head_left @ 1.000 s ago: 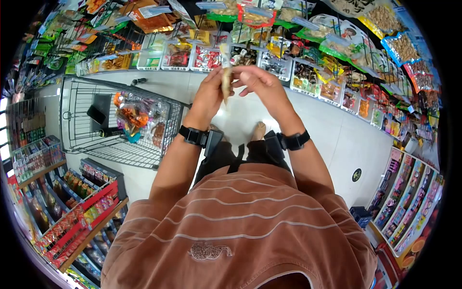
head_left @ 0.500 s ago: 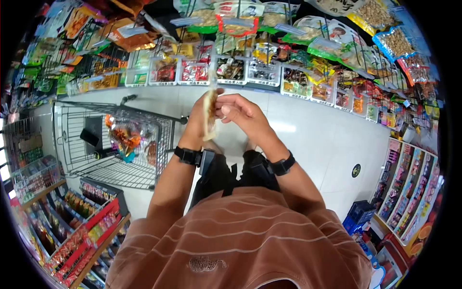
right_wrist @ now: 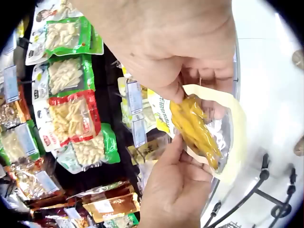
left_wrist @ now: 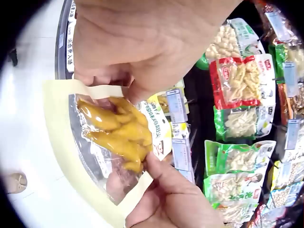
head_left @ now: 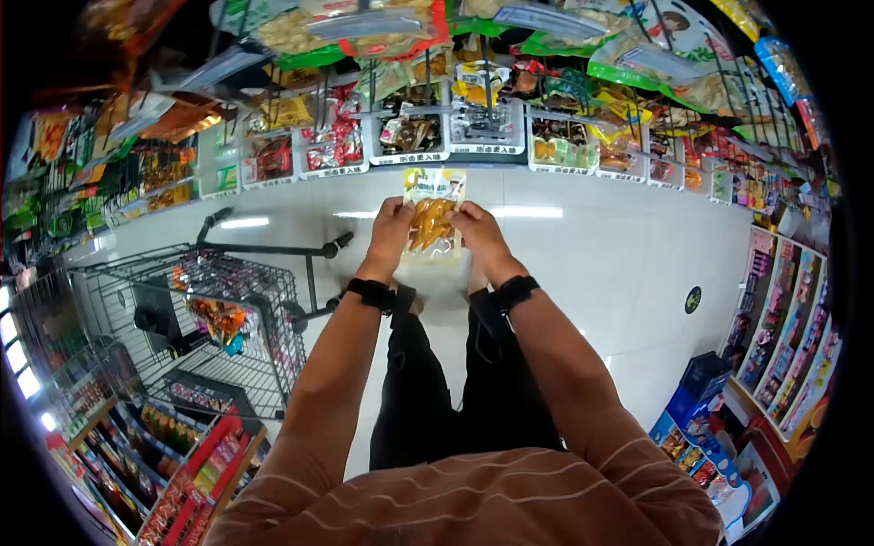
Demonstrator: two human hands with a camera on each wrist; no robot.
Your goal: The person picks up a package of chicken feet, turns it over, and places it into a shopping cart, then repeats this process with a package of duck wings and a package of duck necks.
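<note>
Both hands hold up a flat snack packet (head_left: 435, 217), its clear window showing glossy yellow pieces that look like chicken wing tips. My left hand (head_left: 391, 235) grips its left edge, thumb in front and fingers behind. On the opposite edge, my right hand (head_left: 482, 238) pinches it the same way. Up close in the left wrist view, the packet (left_wrist: 118, 137) has a pale yellow border and a white printed end. Fingers of the right hand show through its clear part in the right wrist view, behind the pieces (right_wrist: 195, 126).
A shelf of open bins (head_left: 410, 132) with small wrapped snacks runs ahead, below hanging bags (head_left: 391, 36). At the left stands a shopping cart (head_left: 196, 318) with colourful packets inside. Racks of goods (head_left: 173, 455) fill the lower left, and another display (head_left: 783, 328) stands at the right.
The packet has turned from edge-on to face the head camera. The right hand has moved onto its right edge. The view has shifted, with the shelf appearing closer and the cart lower left.
</note>
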